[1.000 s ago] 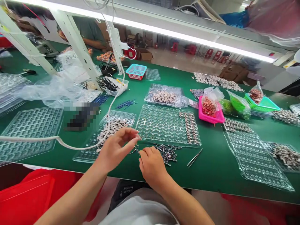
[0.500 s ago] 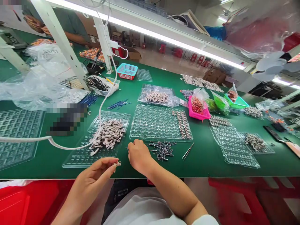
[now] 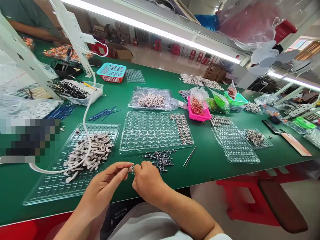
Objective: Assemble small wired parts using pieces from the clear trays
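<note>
My left hand pinches a small beige clip-like part between thumb and fingertips. Touching or nearly touching that part, my right hand has its fingers closed; a small dark piece shows at its fingertips, too small to name. Behind my right hand lies a heap of black wired components, with metal tweezers to its right. A pile of beige parts rests on a clear tray at the left. Beyond my hands, another clear tray holds rows of parts at its right end.
A white cable crosses the left tray. Farther back are a blue and red basket, a tub of black sticks, a pink basket and a green basket. Another person's arm shows at top left.
My hands have come together, bringing the beige part to my right fingertips. The camera view has shifted, so the table's things appear farther left.
</note>
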`<action>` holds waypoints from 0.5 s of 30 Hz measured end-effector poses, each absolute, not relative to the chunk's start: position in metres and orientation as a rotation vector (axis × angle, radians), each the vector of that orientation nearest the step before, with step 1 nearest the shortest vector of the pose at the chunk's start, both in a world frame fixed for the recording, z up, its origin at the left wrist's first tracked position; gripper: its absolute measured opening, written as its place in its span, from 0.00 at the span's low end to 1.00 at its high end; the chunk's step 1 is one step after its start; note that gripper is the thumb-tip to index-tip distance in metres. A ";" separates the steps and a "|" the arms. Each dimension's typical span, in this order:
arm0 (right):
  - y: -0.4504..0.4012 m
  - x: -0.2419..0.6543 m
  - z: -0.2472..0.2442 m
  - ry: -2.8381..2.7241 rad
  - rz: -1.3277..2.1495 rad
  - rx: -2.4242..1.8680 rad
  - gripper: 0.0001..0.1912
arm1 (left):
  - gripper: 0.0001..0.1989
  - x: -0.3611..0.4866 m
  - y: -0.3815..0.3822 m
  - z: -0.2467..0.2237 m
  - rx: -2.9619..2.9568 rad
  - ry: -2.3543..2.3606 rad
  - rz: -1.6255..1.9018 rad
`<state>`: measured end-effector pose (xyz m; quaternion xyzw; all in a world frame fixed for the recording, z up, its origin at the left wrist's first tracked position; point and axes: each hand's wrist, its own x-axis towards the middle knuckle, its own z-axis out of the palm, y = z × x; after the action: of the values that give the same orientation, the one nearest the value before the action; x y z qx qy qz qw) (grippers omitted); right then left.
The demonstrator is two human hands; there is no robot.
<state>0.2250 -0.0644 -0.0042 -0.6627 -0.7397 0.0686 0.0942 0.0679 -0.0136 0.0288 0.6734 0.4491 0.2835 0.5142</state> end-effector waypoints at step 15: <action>-0.099 0.356 -0.006 -1.279 0.394 -2.055 0.07 | 0.15 0.205 0.018 0.050 1.818 0.708 0.387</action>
<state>0.3562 -0.0992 -0.0063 -0.7888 -0.4908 0.1510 0.3377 0.2054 0.0182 0.0502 0.7664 0.2984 0.1630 0.5449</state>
